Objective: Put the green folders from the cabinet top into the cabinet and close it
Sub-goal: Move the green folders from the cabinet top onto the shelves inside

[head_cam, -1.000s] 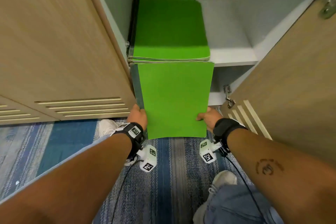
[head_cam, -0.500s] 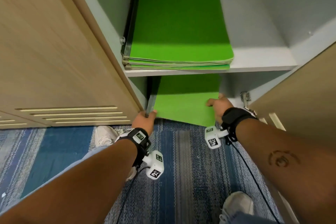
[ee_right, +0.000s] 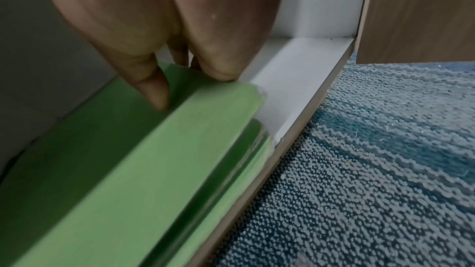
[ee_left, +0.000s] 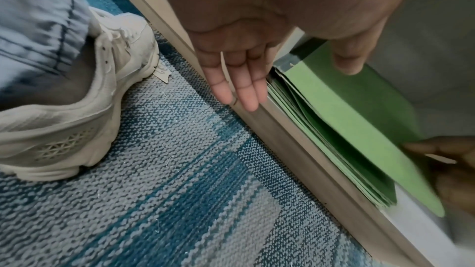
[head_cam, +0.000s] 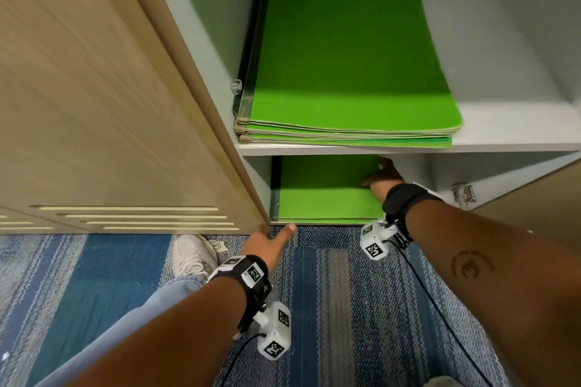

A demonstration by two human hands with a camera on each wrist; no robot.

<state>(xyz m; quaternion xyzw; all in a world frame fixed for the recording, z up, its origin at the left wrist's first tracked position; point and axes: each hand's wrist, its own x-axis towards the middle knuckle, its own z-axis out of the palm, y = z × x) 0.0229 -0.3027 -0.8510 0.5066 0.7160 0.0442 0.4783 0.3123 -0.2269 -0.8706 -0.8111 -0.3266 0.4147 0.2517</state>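
Observation:
The cabinet stands open. A stack of green folders lies on its upper shelf. On the bottom shelf lies a lower pile of green folders, and the top green folder sits slightly raised over it. My right hand pinches that folder's right edge, thumb on top and fingers beneath. My left hand hovers at the bottom front edge of the cabinet, fingers straight, holding nothing.
The left wooden door hangs open beside my left hand; the right door is open behind my right forearm. Blue striped carpet lies below. My white shoe rests near the left door's corner.
The folder, held by both hands in front of the cabinet, has slid onto the bottom shelf. My left hand has let go and drawn back to the cabinet's front edge.

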